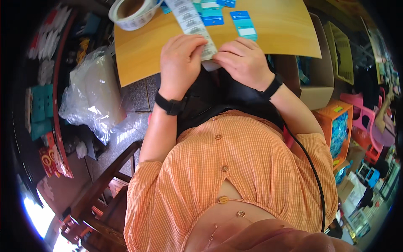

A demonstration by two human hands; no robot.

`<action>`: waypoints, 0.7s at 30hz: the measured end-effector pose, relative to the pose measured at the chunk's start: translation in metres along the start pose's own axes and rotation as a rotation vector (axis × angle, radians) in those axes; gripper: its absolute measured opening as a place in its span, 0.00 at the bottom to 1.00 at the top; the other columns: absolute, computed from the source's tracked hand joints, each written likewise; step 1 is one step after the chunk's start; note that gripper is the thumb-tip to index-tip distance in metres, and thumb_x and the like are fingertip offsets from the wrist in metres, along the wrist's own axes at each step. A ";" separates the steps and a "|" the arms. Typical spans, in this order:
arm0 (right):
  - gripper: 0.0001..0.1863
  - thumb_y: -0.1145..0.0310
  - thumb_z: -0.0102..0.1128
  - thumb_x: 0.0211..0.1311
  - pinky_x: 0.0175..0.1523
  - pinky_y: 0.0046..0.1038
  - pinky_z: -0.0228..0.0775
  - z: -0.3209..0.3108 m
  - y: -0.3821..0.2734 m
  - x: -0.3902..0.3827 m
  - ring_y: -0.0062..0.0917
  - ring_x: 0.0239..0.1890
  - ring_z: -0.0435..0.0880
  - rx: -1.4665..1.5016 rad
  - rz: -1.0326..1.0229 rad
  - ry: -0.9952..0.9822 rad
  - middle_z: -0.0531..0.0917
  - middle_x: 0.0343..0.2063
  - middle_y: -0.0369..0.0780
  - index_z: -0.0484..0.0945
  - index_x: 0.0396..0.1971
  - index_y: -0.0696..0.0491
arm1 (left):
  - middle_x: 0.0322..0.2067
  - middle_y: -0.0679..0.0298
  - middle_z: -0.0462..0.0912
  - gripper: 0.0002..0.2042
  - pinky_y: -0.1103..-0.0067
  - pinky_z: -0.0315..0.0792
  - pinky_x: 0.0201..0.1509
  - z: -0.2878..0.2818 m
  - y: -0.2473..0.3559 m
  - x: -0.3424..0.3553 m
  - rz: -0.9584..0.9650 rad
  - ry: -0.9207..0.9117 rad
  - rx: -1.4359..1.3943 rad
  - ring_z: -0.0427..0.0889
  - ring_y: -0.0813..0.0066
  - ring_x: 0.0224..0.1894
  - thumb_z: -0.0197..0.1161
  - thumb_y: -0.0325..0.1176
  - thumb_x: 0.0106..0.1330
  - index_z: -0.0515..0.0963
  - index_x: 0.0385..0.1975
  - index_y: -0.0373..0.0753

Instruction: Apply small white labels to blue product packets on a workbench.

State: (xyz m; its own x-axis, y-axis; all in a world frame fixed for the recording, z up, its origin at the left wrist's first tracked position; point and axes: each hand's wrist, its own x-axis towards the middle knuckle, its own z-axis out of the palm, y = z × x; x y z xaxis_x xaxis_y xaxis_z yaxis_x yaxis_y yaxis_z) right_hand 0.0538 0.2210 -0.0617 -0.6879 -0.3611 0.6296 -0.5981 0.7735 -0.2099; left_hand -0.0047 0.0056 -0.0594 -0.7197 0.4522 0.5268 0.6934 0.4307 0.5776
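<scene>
A long white strip of printed labels runs from the table's far side down over its near edge, where its end bends under. My left hand is closed, with its fingertips on the strip's left border. At the strip's lower right corner, my right hand pinches the edge with thumb and forefinger. The label roll stands at the far left of the table. Just beyond my right hand lies a blue and teal tag card with a white box. More such cards lie partly under the strip.
The wooden table ends just before my lap. A clear plastic bag stands on the floor at left, above a dark wooden chair. To the right are a cardboard box, an orange crate of blue packets and a yellow crate.
</scene>
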 end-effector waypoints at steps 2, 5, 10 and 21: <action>0.06 0.69 0.73 0.55 0.46 0.31 0.78 0.003 -0.002 -0.005 0.28 0.40 0.85 0.003 0.032 0.028 0.85 0.37 0.29 0.87 0.33 0.45 | 0.47 0.59 0.92 0.10 0.65 0.78 0.60 -0.001 0.003 0.001 -0.021 -0.001 -0.002 0.87 0.53 0.52 0.68 0.20 0.65 0.89 0.43 0.39; 0.06 0.69 0.73 0.56 0.48 0.31 0.79 0.002 -0.004 -0.008 0.29 0.40 0.84 0.087 0.004 0.066 0.86 0.39 0.29 0.87 0.34 0.46 | 0.41 0.60 0.92 0.04 0.65 0.79 0.53 0.002 0.004 0.004 0.035 0.061 0.019 0.88 0.55 0.46 0.72 0.24 0.63 0.88 0.37 0.38; 0.05 0.70 0.72 0.64 0.48 0.34 0.81 -0.027 0.007 -0.005 0.35 0.40 0.87 0.273 0.215 0.092 0.89 0.37 0.36 0.89 0.39 0.50 | 0.42 0.61 0.92 0.04 0.65 0.79 0.55 0.005 0.002 0.002 0.018 0.058 0.050 0.88 0.56 0.48 0.72 0.24 0.64 0.89 0.37 0.39; 0.13 0.64 0.71 0.75 0.42 0.16 0.69 -0.081 0.093 -0.027 0.10 0.37 0.79 0.541 0.854 -0.042 0.87 0.37 0.29 0.86 0.49 0.58 | 0.47 0.56 0.91 0.10 0.62 0.79 0.59 0.008 0.007 0.001 0.050 0.058 0.140 0.87 0.50 0.51 0.67 0.22 0.65 0.89 0.43 0.37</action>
State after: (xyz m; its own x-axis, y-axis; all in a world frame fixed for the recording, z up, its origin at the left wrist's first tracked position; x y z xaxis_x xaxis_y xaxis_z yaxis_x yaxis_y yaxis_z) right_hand 0.0498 0.3452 -0.0372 -0.9805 0.1770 0.0853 0.0025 0.4453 -0.8954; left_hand -0.0002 0.0152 -0.0595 -0.6822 0.4315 0.5903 0.7235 0.5152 0.4595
